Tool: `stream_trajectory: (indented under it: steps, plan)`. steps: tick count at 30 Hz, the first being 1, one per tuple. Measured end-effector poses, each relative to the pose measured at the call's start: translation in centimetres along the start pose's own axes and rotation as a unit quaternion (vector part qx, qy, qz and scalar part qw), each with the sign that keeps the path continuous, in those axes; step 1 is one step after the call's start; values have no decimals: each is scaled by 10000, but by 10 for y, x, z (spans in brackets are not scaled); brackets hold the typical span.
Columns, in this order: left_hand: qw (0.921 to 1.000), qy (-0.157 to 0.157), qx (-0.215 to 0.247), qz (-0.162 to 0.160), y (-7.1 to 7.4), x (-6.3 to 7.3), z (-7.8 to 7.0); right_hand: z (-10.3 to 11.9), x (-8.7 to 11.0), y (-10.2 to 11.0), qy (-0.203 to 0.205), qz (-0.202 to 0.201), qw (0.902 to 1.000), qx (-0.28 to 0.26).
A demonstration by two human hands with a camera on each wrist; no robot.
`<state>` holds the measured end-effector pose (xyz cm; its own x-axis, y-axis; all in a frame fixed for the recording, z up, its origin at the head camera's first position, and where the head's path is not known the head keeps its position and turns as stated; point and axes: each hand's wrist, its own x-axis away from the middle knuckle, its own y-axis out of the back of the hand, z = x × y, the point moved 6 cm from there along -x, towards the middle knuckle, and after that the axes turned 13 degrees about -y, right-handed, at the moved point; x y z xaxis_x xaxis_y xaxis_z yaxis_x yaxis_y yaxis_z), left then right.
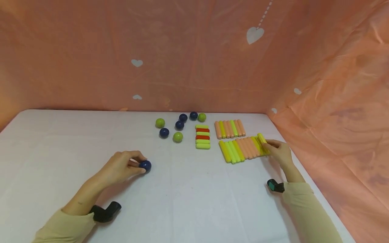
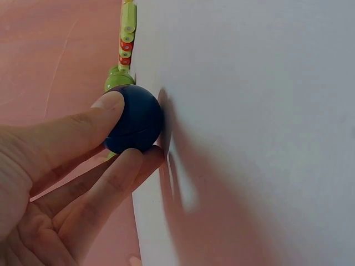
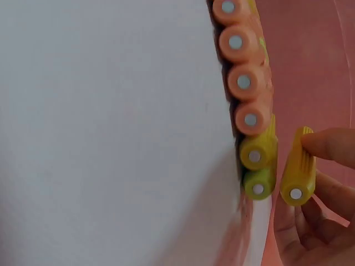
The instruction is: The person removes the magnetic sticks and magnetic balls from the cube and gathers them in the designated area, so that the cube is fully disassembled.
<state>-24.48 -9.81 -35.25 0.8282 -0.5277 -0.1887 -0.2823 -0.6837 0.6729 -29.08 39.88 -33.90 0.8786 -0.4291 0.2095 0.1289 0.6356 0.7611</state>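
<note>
My left hand (image 1: 123, 167) pinches a dark blue ball (image 2: 136, 119) between thumb and fingertips, low over the white table. At the right, my right hand (image 1: 280, 153) holds a yellow ribbed stick (image 3: 299, 166) with a pale round spot on its end. That stick is raised just above the right end of a row of yellow, green and peach sticks (image 1: 243, 148). In the right wrist view, a green stick (image 3: 259, 184) and a yellow one (image 3: 255, 152) lie closest to it, and peach sticks (image 3: 244, 81) follow along the row.
Behind that row lies a second row of peach, yellow and green sticks (image 1: 230, 129). Left of both is a short stack of green and red sticks (image 1: 202, 137). Several blue balls (image 1: 164, 132) and green balls (image 1: 178, 137) sit further left. An orange curtain (image 1: 194, 67) borders the table.
</note>
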Motion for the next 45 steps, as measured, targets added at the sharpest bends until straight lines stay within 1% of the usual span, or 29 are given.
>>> stream_trajectory:
  steps: [2, 6, 11, 15, 19, 21, 23, 26, 28, 30, 34, 41, 45]
  plan:
    - [10000, -40, 7, -33, 1, 0, -1, -4, -3, 2, -173, 31, 9998, -22]
    - [9999, -105, 36, -79, 2, -2, -1, -10, -8, 5, -338, 95, 9994, 21]
    - [9999, -47, 95, -70, 1, -1, -1, -12, -12, 6, -290, -4, 9995, 95]
    - [9999, 36, 114, -70, 1, 0, -1, -11, -15, 3, -278, 25, 9996, 106]
    - [9999, 62, 92, -81, -1, 1, -1, -14, -15, 2, -371, 52, 9993, 70]
    - [9999, 55, 68, -84, -1, 1, 0, -14, -14, 2, -421, 10, 9991, -26]
    - [9999, 86, 43, -106, -1, 1, 1, -11, -10, 2, -388, -129, 9990, -154]
    - [9998, 143, 12, -159, -1, 1, 3, 0, -2, 2, -192, -424, 9980, -435]
    - [9996, 204, -6, -217, -1, 2, 3, 11, 5, -3, 61, -501, 9974, -512]
    - [9995, 199, -14, -248, -1, 2, 3, 21, 12, -12, 337, -395, 9971, -558]
    - [9994, 229, -41, -262, -1, 3, 3, 37, 21, -31, 765, 47, 9958, -510]
    - [9991, 301, -21, -313, -1, 4, 6, 51, 33, -57, 993, 514, 9911, -718]
    - [9990, 294, -60, -336, -1, 4, 6, 62, 41, -66, 1357, 616, 9863, -703]
